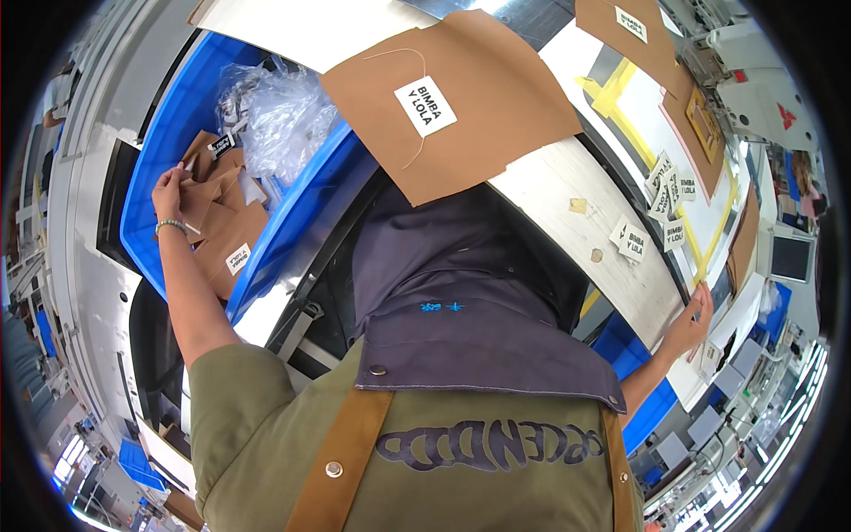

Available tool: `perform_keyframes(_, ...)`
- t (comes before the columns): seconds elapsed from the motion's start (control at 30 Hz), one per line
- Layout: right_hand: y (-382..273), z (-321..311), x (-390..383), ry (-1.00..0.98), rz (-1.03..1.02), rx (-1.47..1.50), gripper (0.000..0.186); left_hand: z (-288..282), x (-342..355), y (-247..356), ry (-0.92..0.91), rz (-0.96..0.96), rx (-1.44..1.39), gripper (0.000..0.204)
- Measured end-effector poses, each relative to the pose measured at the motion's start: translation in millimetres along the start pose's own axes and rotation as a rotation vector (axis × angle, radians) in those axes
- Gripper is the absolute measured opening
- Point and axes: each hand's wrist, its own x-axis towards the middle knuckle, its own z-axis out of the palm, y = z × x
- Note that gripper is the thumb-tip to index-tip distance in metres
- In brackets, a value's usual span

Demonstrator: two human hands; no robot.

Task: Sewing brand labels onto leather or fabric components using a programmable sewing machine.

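Observation:
In the blue bin (151, 146) at the left, my left hand (168, 192) is closed, its fingertips at the edge of the brown pieces (206, 202) there. It seems to pinch one of them, though the grip is small in view. Some of these pieces carry a white or black label. My right hand (689, 326) is at the right edge of the white work surface, beside a yellow-taped board (700, 257); its fingers are extended and hold nothing I can see. A large brown panel (496, 97) with a white label and thin curved thread lies in front of me.
Crumpled clear plastic bags (282, 115) fill the bin's far side. Several loose white labels (631, 241) lie on the light board (567, 191) and over the taped one. At the far right are more brown panels (625, 31) and a white sewing machine (762, 97).

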Motion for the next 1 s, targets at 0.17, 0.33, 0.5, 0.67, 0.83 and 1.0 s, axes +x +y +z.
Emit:
perform_keyframes(0.17,32,3,-6,0.043,-0.171,-0.149,0.031,-26,-15,30,0.015,0.092,0.016,0.030)
perform_keyframes(0.33,32,-3,-3,0.036,-0.268,-0.196,0.035,-37,-24,47,-0.153,-0.123,0.018,0.025)
perform_keyframes(0.5,22,2,-3,0.020,-0.252,-0.174,0.037,-35,-38,85,0.119,0.227,-0.166,0.020)
perform_keyframes(0.67,21,3,-2,0.024,-0.268,-0.183,0.037,-33,-58,174,-0.079,0.229,-0.612,0.023)
perform_keyframes(0.83,12,1,-5,0.028,-0.231,-0.166,0.037,5,-60,185,-0.158,0.526,0.864,0.033)
perform_keyframes(1.0,15,2,-4,0.031,-0.220,-0.144,0.036,55,-67,168,-0.818,-0.186,0.616,0.042)
